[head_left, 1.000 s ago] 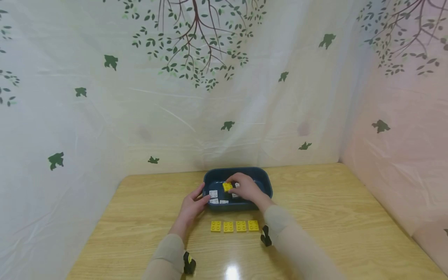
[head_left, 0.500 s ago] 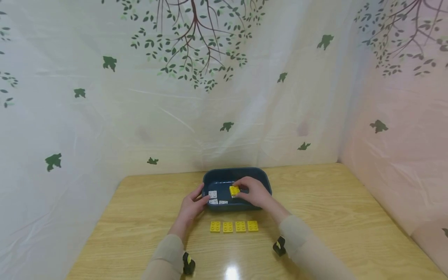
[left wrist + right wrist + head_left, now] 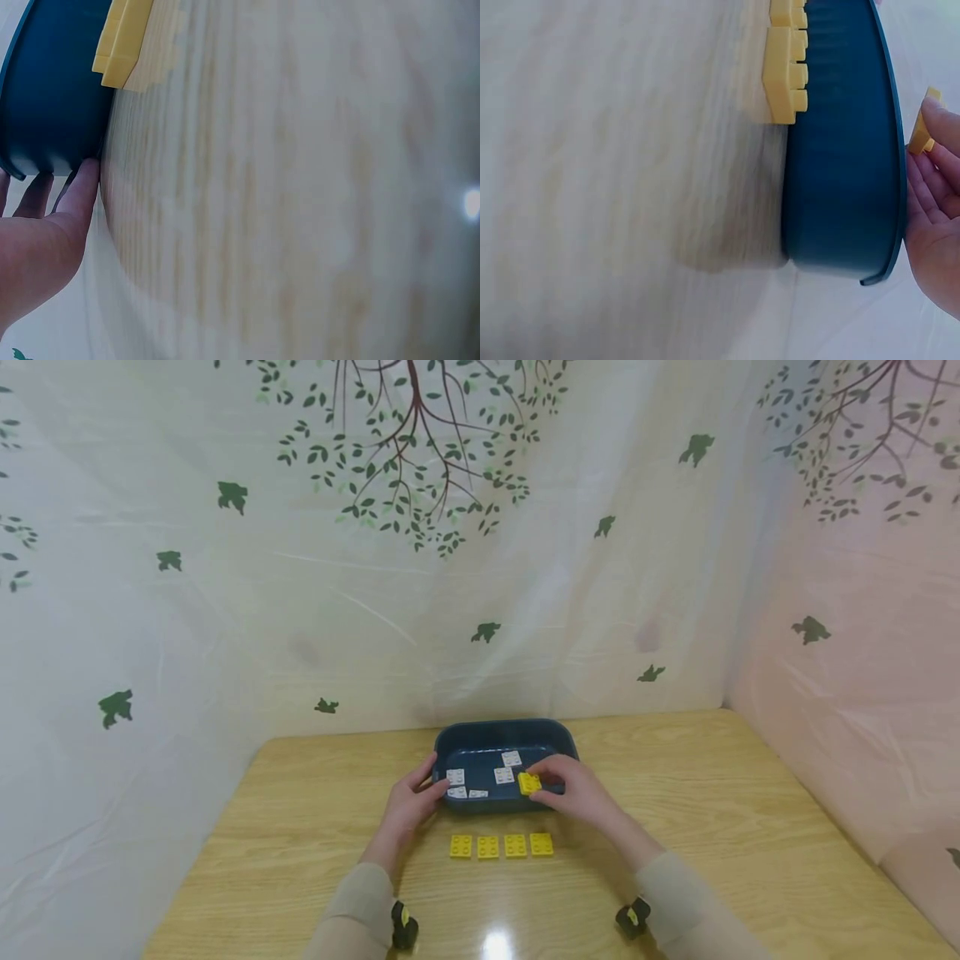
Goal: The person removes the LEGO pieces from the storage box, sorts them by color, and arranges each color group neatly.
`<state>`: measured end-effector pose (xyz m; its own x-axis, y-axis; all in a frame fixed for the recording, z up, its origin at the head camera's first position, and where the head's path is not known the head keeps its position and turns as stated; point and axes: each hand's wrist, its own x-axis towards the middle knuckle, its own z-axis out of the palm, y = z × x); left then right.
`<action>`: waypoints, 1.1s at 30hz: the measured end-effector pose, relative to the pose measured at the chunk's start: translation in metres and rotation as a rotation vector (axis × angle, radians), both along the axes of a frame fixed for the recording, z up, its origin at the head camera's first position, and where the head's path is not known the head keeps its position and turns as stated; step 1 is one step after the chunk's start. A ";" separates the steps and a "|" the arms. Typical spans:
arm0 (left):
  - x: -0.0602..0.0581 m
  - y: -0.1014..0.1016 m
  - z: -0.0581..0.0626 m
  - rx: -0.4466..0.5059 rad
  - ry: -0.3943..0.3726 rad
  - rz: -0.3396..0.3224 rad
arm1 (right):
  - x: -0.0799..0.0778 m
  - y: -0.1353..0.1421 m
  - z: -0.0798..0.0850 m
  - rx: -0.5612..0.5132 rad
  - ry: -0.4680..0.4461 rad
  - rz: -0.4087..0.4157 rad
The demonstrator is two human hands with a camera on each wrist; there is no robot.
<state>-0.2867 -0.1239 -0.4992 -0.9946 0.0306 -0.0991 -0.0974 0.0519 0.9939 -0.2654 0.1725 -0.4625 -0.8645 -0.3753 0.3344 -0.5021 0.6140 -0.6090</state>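
Observation:
A yellow toy building brick (image 3: 529, 783) is pinched between the thumb and fingers of my right hand (image 3: 581, 789), at the right front part of a dark blue bin (image 3: 480, 805). In the right wrist view the held brick (image 3: 924, 131) shows just beyond the bin's rim. My left hand (image 3: 411, 803) rests against the bin's left end, its fingers fairly straight on the outer wall in the left wrist view. Several white bricks (image 3: 503, 775) lie on the bin floor. A row of yellow bricks (image 3: 488, 847) sits on the table in front of the bin.
The wooden table (image 3: 337, 827) carries the bin near its back edge. Behind it hangs a pale curtain (image 3: 360, 610) printed with branches and birds. Black wrist devices (image 3: 405, 926) are worn on both forearms.
My right hand has moved right and toward the front of the bin with the yellow brick, uncovering white bricks. My left hand stays at the bin's left end.

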 end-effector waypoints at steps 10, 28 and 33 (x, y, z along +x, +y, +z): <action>0.001 0.000 0.003 0.015 -0.020 0.004 | 0.020 0.017 -0.001 -0.033 0.009 -0.021; 0.004 0.001 0.005 0.032 -0.028 0.008 | 0.038 0.040 -0.005 0.043 -0.047 0.007; 0.001 0.001 0.002 0.022 -0.035 0.013 | 0.040 0.045 -0.007 0.056 -0.065 0.055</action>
